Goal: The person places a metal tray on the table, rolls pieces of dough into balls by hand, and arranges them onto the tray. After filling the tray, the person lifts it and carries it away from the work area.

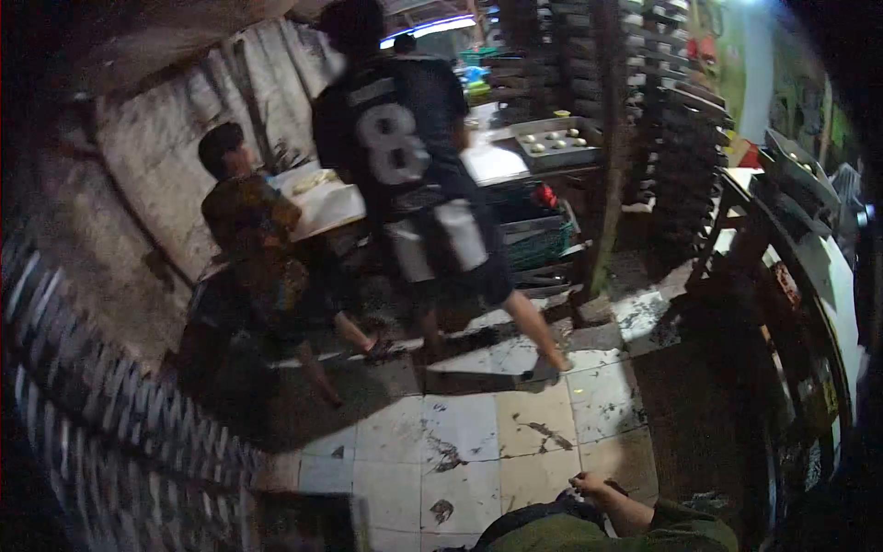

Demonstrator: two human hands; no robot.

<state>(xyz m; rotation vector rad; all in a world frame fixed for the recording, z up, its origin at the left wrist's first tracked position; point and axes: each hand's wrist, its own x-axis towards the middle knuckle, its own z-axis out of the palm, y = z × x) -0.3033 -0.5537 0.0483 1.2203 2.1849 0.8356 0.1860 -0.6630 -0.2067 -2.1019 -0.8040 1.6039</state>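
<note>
My right hand [600,488] is at the bottom of the view, in front of my green shirt [561,534]. Its fingers look curled together, and anything they hold is too small or hidden to make out. A pale bit of cloth or strap shows just beside the fingers. Below the hand lies the tiled floor [460,478], marked with dark smudges. My left hand is out of the frame.
Two people stand ahead at a pale worktable [326,207], one wearing a number 8 shirt [395,138]. A tray of round dough pieces [556,145] sits beyond a wooden post [607,202]. Stacked trays [685,175] rise at right; slatted racks [120,405] line the left.
</note>
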